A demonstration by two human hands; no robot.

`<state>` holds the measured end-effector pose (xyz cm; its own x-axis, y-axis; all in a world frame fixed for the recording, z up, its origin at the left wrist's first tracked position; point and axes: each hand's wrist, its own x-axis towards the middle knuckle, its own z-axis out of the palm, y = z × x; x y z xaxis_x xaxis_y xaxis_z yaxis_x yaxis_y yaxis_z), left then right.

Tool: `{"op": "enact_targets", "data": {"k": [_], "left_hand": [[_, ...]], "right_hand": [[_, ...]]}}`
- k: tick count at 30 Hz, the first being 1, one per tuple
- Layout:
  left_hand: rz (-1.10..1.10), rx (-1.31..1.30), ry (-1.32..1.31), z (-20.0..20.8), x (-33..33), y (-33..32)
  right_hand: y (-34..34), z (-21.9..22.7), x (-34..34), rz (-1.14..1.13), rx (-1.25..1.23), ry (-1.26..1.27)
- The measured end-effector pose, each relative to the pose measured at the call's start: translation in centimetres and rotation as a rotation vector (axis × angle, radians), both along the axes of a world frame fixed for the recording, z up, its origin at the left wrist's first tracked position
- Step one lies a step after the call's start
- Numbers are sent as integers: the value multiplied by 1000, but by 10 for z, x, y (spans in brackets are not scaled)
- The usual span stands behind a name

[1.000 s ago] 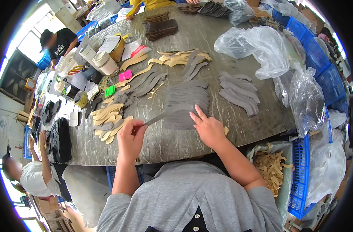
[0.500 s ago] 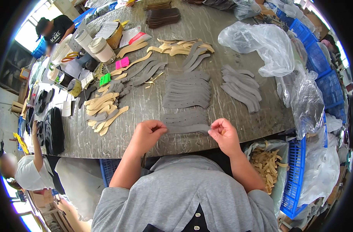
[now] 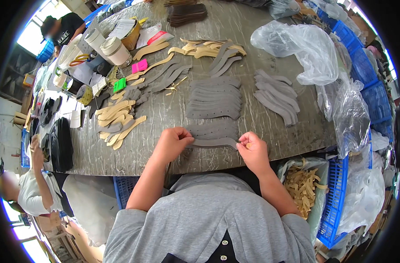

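Note:
A wavy grey strip [image 3: 214,143] is stretched between my hands near the table's front edge. My left hand [image 3: 172,142] pinches its left end, and my right hand [image 3: 251,148] grips the right end between thumb and fingers. Just beyond it lies a short row of overlapping grey strips [image 3: 211,130] with small dark holes. A larger overlapped row of the same strips [image 3: 214,98] sits farther back. To the right rests a looser pile of grey strips [image 3: 276,96].
Tan and grey strips [image 3: 116,116] lie heaped at the left, below a green clip-like block [image 3: 119,85] and a pink one [image 3: 139,66]. Clear plastic bags [image 3: 296,48] cover the table's right side. A bin of tan scraps [image 3: 301,188] stands by my right elbow. Two people are at the left.
The held strip has shifted slightly up and now bows more in its wave. A co-worker at the lower left has moved an arm.

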<state>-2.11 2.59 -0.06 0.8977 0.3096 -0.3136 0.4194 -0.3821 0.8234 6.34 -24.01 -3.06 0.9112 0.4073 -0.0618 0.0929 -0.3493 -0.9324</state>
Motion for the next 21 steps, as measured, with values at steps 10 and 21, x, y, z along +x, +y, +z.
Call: {"op": "enact_targets", "data": {"k": [10,21], "left_hand": [[-3,-24,32,-8,1,0],[-7,16,53,-3,2,-1]], "right_hand": [[1,-1,0,-8,-63,-34],[6,-1,0,85,-201,-316]]}}
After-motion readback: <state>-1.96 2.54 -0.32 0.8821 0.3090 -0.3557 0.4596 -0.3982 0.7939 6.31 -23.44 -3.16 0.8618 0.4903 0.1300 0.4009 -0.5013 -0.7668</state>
